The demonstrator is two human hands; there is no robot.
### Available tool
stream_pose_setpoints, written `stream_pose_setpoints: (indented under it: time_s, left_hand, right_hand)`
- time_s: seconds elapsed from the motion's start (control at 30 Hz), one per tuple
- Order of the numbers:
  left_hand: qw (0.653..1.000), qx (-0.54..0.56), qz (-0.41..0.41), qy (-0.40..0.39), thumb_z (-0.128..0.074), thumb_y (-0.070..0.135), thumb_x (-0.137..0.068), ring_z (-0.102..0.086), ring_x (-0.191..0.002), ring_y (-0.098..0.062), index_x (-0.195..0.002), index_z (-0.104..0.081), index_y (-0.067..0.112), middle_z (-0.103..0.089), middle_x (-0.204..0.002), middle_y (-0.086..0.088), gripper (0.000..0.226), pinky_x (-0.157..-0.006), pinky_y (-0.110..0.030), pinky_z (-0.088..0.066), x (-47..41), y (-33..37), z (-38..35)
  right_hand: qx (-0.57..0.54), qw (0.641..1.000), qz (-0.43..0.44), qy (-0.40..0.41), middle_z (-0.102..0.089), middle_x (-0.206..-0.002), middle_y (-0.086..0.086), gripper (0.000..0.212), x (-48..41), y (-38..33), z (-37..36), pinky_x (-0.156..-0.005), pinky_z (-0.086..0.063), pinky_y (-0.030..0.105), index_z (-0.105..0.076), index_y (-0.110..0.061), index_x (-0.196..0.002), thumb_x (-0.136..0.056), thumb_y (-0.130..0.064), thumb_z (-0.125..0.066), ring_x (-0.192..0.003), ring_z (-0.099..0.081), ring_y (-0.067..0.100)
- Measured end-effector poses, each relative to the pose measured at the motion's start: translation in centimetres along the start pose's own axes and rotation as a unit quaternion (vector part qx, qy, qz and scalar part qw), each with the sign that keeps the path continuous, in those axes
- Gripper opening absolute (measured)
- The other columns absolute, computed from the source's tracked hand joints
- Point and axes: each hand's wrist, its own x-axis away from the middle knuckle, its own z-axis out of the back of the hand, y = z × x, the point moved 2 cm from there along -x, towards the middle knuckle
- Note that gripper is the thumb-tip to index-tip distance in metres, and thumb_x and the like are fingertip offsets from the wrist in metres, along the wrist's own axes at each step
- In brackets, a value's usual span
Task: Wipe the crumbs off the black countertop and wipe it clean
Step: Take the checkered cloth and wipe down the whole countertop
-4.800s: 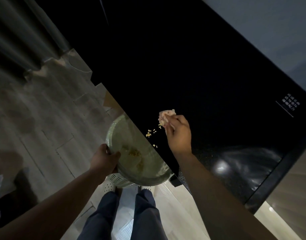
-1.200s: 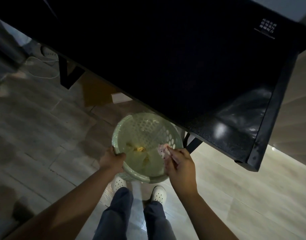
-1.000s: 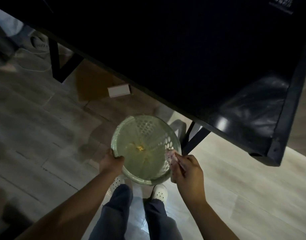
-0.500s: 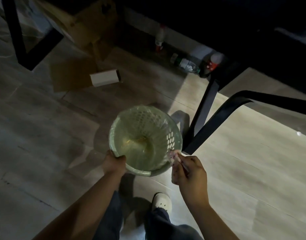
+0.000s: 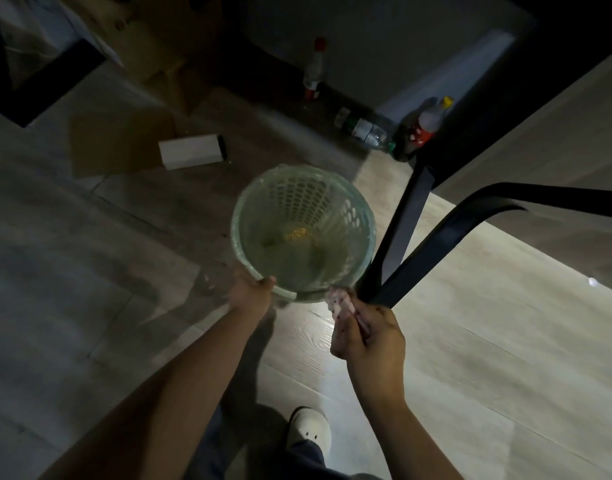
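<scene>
Two grips busy. My left grip curls round bin rim at 6 o'clock. My right grip pinches wipe just beside rim, 5 o'clock. Wipe soft, light: I'd hold it bunched. Bin light, stiff, rim likely slick. Crumbs at bin bottom. Desk edge dark, 1 o'clock. Legs crowd 3 o'clock; floor open at 9.

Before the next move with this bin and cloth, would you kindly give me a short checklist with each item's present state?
1. Left hand grips the bin by its rim: ok.
2. Crumbs lie at the bin's bottom: ok.
3. Right hand holds the cloth beside the rim: ok.
4. Bin clear of the black table leg: cannot tell, they look very close.
5. Countertop wiped clean: cannot tell, its top is out of view.
</scene>
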Motion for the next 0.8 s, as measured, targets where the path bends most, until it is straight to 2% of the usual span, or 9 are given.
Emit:
stream_pose_setpoints:
  time_s: [0.07, 0.13, 0.23, 0.3, 0.37, 0.43, 0.5, 0.6, 0.8]
  left_hand:
    - [0.988, -0.139, -0.053, 0.035, -0.071, 0.036, -0.08, -0.05, -0.119, -0.037, -0.146, -0.025, 0.009, -0.04, -0.141, -0.021, 0.085, -0.091, -0.031, -0.04, 2.0, 1.7, 0.6]
    - [0.975, -0.2, -0.09, 0.048, -0.068, 0.036, -0.083, -0.05, -0.117, -0.033, -0.142, -0.033, 0.009, -0.044, -0.137, -0.019, 0.073, -0.088, -0.029, -0.037, 3.7, 2.4, 1.8]
    - [0.968, -0.233, -0.095, 0.012, -0.064, 0.028, -0.086, -0.056, -0.107, -0.03, -0.125, -0.051, 0.007, -0.057, -0.121, -0.015, 0.046, -0.086, -0.033, -0.043, 7.4, 3.4, 4.7]
    - [0.968, -0.234, -0.092, -0.021, -0.059, 0.028, -0.082, -0.058, -0.103, -0.03, -0.119, -0.053, 0.008, -0.059, -0.112, -0.013, 0.043, -0.086, -0.037, -0.048, 10.4, 4.2, 6.7]
    - [0.957, -0.27, -0.103, -0.036, -0.057, 0.027, -0.082, -0.058, -0.103, -0.028, -0.115, -0.055, 0.009, -0.06, -0.11, -0.011, 0.038, -0.087, -0.035, -0.048, 14.1, 5.5, 8.4]
    - [0.937, -0.32, -0.13, -0.052, -0.056, 0.019, -0.087, -0.057, -0.1, -0.024, -0.11, -0.056, 0.011, -0.062, -0.107, -0.006, 0.025, -0.086, -0.031, -0.045, 18.4, 7.5, 9.9]
    - [0.929, -0.326, -0.164, -0.066, -0.055, 0.017, -0.087, -0.058, -0.092, -0.021, -0.102, -0.058, 0.014, -0.064, -0.102, -0.004, 0.016, -0.083, -0.031, -0.047, 22.4, 10.4, 11.2]
    - [0.919, -0.323, -0.215, -0.071, -0.057, 0.014, -0.085, -0.057, -0.087, -0.014, -0.103, -0.062, 0.014, -0.063, -0.098, 0.001, 0.019, -0.081, -0.024, -0.044, 27.6, 14.9, 13.8]
    - [0.891, -0.315, -0.313, -0.092, -0.059, 0.018, -0.085, -0.063, -0.096, -0.024, -0.109, -0.064, 0.011, -0.068, -0.104, -0.007, 0.026, -0.084, -0.029, -0.048, 37.2, 23.8, 18.2]
  right_hand:
    - [-0.002, 1.0, -0.002, -0.001, -0.052, -0.085, -0.005, 0.03, 0.3, -0.5, 0.5, -0.063, -0.04, 0.007, -0.069, -0.023, -0.116, -0.092, -0.008, -0.059, -0.075, -0.053, 0.002]
    - [0.001, 1.0, -0.001, -0.01, -0.052, -0.083, -0.005, 0.025, 1.0, -1.7, 1.2, -0.06, -0.039, 0.008, -0.07, -0.023, -0.109, -0.092, -0.009, -0.059, -0.072, -0.054, 0.003]
    - [-0.024, 0.999, -0.013, -0.026, -0.053, -0.084, 0.001, 0.022, 2.7, -4.1, 3.0, -0.058, -0.04, 0.004, -0.072, -0.016, -0.108, -0.092, -0.008, -0.058, -0.074, -0.055, -0.001]
    - [-0.048, 0.998, -0.023, -0.034, -0.055, -0.085, 0.003, 0.022, 4.2, -6.3, 5.0, -0.061, -0.041, 0.004, -0.073, -0.018, -0.105, -0.093, -0.008, -0.058, -0.074, -0.057, 0.0]
    - [-0.057, 0.997, -0.034, -0.045, -0.056, -0.087, 0.001, 0.022, 5.8, -8.7, 7.3, -0.064, -0.046, 0.01, -0.074, -0.021, -0.103, -0.093, -0.01, -0.058, -0.073, -0.059, 0.002]
    - [-0.056, 0.997, -0.038, -0.039, -0.056, -0.085, 0.001, 0.02, 7.5, -11.3, 10.1, -0.063, -0.041, 0.005, -0.075, -0.018, -0.101, -0.093, -0.009, -0.059, -0.076, -0.058, -0.001]
    - [-0.055, 0.997, -0.035, -0.028, -0.059, -0.082, 0.005, 0.02, 8.9, -14.2, 13.2, -0.064, -0.036, 0.001, -0.076, -0.017, -0.097, -0.092, -0.009, -0.059, -0.079, -0.056, -0.006]
    - [-0.054, 0.998, -0.026, -0.025, -0.061, -0.078, 0.009, 0.019, 11.0, -18.6, 17.4, -0.062, -0.036, 0.002, -0.075, -0.016, -0.094, -0.092, -0.009, -0.058, -0.08, -0.054, -0.005]
    - [-0.034, 0.998, 0.024, 0.053, -0.057, -0.078, 0.005, 0.019, 14.3, -26.8, 25.2, -0.061, -0.036, 0.004, -0.073, -0.01, -0.087, -0.09, -0.017, -0.056, -0.075, -0.054, 0.004]
